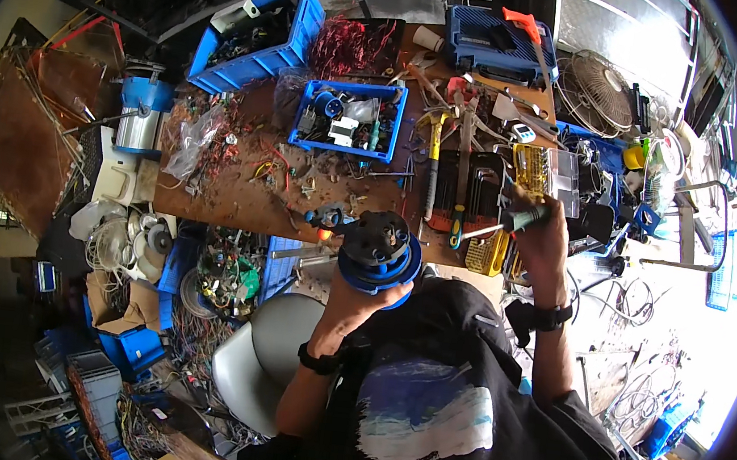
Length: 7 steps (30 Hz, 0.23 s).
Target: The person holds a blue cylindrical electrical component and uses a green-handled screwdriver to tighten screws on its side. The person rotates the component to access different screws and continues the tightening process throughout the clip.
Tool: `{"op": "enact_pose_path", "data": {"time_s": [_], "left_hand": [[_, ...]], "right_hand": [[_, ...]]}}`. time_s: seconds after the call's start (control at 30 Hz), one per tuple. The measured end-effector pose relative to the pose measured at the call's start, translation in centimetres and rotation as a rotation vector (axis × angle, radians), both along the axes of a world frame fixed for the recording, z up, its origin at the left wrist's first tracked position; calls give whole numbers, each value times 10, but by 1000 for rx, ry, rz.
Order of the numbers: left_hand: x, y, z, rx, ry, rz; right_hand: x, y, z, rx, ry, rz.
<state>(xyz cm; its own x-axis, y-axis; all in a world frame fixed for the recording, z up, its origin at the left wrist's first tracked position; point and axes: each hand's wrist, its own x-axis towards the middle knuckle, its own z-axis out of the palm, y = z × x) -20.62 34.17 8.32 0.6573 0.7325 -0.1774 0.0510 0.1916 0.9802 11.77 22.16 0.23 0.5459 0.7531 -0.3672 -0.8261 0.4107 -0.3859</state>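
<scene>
My left hand (350, 305) is wrapped round the lower side of a round blue and black part (377, 251). The part has a blue flanged rim and a dark, knobbly top; its exact kind is unclear. My right hand (550, 247) grips a screwdriver (527, 218) by its dark green handle. The bright shaft points left, toward the workbench edge and apart from the round part. Just beyond that shaft lies another screwdriver (457, 228) with a yellow and blue handle. A hammer (434, 152) with a yellow and black handle lies to its left.
The brown workbench (242, 194) carries scraps and wires. A blue crate (342, 148) of parts stands mid-bench, with a larger blue bin (252, 80) behind it. Toward the right are a yellow bit case (530, 168) and a fan (595, 92). A grey chair (281, 333) stands at left.
</scene>
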Motion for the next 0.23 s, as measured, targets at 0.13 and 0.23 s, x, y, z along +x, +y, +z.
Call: {"op": "enact_pose_path", "data": {"time_s": [0.13,0.23], "left_hand": [[5,-3,4,50,29,27],[6,-3,3,74,43,28]], "right_hand": [[0,-26,-15,47,-72,68],[-14,-33,7,-1,-252,25]]}}
